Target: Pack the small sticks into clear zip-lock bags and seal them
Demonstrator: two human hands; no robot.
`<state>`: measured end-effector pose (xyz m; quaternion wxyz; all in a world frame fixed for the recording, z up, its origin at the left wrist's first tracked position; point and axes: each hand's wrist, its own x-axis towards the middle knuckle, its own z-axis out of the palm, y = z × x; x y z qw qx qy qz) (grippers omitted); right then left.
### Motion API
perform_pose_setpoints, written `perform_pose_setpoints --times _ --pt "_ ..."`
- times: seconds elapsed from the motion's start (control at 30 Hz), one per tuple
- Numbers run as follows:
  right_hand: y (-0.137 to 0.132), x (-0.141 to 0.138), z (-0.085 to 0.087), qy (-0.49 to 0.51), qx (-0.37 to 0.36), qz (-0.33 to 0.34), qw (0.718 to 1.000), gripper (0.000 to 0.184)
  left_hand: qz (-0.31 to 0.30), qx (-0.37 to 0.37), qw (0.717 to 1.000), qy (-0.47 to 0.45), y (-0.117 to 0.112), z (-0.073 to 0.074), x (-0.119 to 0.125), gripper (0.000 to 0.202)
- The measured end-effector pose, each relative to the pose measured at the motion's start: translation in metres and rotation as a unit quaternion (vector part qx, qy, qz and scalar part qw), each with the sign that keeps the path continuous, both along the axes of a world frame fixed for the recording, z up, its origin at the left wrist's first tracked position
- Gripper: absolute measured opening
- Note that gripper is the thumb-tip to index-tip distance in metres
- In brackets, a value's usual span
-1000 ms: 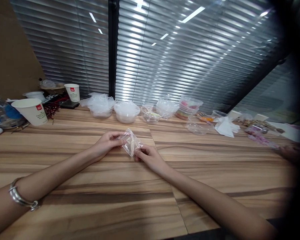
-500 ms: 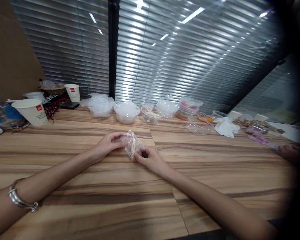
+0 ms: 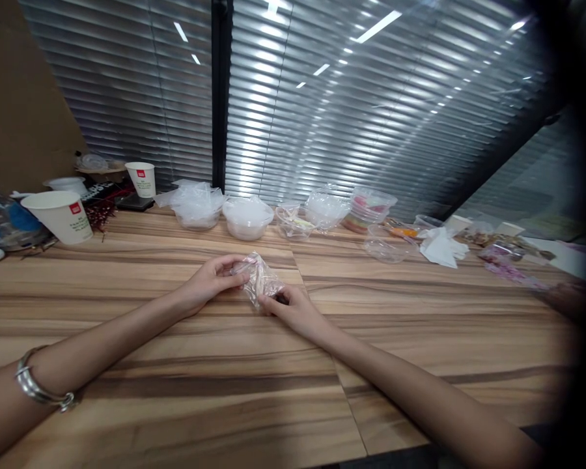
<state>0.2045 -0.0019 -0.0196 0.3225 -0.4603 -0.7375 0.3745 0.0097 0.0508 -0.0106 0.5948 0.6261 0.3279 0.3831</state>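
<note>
A small clear plastic bag (image 3: 257,277), crinkled and shiny, is held between my two hands just over the wooden table (image 3: 185,384). My left hand (image 3: 215,280) pinches its upper left side between thumb and fingers. On the lower right side, my right hand (image 3: 293,309) grips the bag with the thumb in front and the fingers curled behind. Something pale and long shows through the plastic, but I cannot make out what it is.
Along the back stand plastic bowls (image 3: 248,218), stacked tubs (image 3: 368,207) and a clear lid (image 3: 385,246). White tissue (image 3: 443,247) lies to their right. Paper cups (image 3: 61,218) stand at left. Another person's hand (image 3: 569,299) is at the right edge, by pink plastic (image 3: 515,275).
My right thumb has shifted slightly up and left on the bag, and the plastic is creased differently. My left hand keeps nearly the same place.
</note>
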Motion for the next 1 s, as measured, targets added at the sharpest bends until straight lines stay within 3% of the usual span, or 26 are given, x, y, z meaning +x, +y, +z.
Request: perform_pose_setpoints --times 0.7,1.0 --pt "-0.0026 0.0008 0.0086 0.006 -0.005 0.043 0.999 0.027 -0.019 0.005 1.0 0.002 0.001 -0.001 0.0001 0.044" --pt "-0.0002 0.0006 0.0004 0.038 -0.018 0.021 0.999 0.022 -0.018 -0.005 1.0 -0.008 0.0007 -0.0024 -0.0008 0.041"
